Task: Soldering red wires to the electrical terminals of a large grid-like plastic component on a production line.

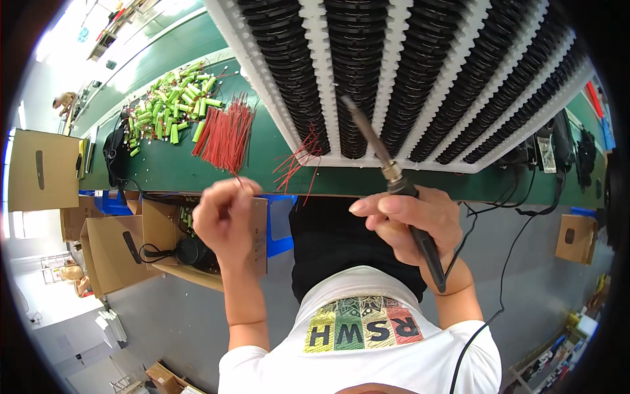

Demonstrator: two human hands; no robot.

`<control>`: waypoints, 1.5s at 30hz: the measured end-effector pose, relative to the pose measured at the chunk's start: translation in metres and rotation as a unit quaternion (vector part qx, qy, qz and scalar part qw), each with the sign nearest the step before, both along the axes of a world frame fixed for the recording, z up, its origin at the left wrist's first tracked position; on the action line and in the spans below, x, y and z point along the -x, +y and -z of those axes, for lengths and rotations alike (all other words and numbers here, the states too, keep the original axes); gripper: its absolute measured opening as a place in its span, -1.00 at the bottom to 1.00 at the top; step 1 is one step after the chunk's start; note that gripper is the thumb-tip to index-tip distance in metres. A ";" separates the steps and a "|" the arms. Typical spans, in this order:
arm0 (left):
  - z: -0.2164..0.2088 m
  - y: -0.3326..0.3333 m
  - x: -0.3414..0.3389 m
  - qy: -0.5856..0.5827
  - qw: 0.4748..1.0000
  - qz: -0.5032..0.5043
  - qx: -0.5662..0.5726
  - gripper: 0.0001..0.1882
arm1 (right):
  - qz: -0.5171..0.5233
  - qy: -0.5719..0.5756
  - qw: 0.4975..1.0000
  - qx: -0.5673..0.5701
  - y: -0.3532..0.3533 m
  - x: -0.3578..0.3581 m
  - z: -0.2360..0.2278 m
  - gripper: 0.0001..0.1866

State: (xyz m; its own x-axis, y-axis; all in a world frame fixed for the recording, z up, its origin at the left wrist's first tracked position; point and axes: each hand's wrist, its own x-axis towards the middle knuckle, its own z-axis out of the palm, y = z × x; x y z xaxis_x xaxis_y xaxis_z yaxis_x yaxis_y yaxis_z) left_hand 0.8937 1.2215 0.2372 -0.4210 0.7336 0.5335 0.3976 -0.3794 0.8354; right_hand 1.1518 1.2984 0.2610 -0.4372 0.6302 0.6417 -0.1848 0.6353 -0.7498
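Note:
My right hand [420,220] is wrapped around the dark handle of a soldering iron [374,138]. The iron's metal tip points up and away, in front of a white foam tray [315,79] with rows of black round parts [357,65]. At the front edge of the green workbench, my left hand [226,213] is closed, its fingers slightly blurred. A red wire runs into its fingertips from the near end of a pile of red wires [226,138]. Several loose red wires [298,161] lie by the tray's near left corner.
Green cylindrical cells [174,102] are heaped behind the wires on the workbench [266,174]. Below the bench edge at left stands an open cardboard box [118,249] with a black round object [190,251] inside. A black cable [502,289] hangs at right, near another carton [576,238].

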 end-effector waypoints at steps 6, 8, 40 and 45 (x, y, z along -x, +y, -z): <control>-0.008 -0.012 -0.055 0.052 0.987 0.152 -0.014 -0.84 | 0.018 -0.002 1.000 0.012 -0.002 0.006 -0.014 -0.47; -0.008 -0.010 -0.062 0.057 0.985 0.161 -0.007 -0.85 | 0.015 0.009 1.000 0.012 -0.002 0.007 -0.015 -0.46; -0.022 0.005 -0.087 0.023 0.976 0.213 -0.023 -0.83 | 0.025 0.015 0.999 -0.020 -0.009 -0.003 -0.015 -0.54; -0.017 0.011 -0.100 -0.046 0.979 0.179 -0.092 -0.86 | 0.043 0.046 0.998 -0.001 -0.008 0.001 -0.010 -0.61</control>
State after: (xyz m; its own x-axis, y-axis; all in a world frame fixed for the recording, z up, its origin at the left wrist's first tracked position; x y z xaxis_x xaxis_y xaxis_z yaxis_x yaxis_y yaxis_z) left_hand 0.9933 1.2328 0.2542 -0.2078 0.7380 0.6420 0.1384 -0.6276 0.7662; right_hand 1.1511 1.2900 0.2712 -0.3211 0.6611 0.6781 -0.1972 0.6536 -0.7307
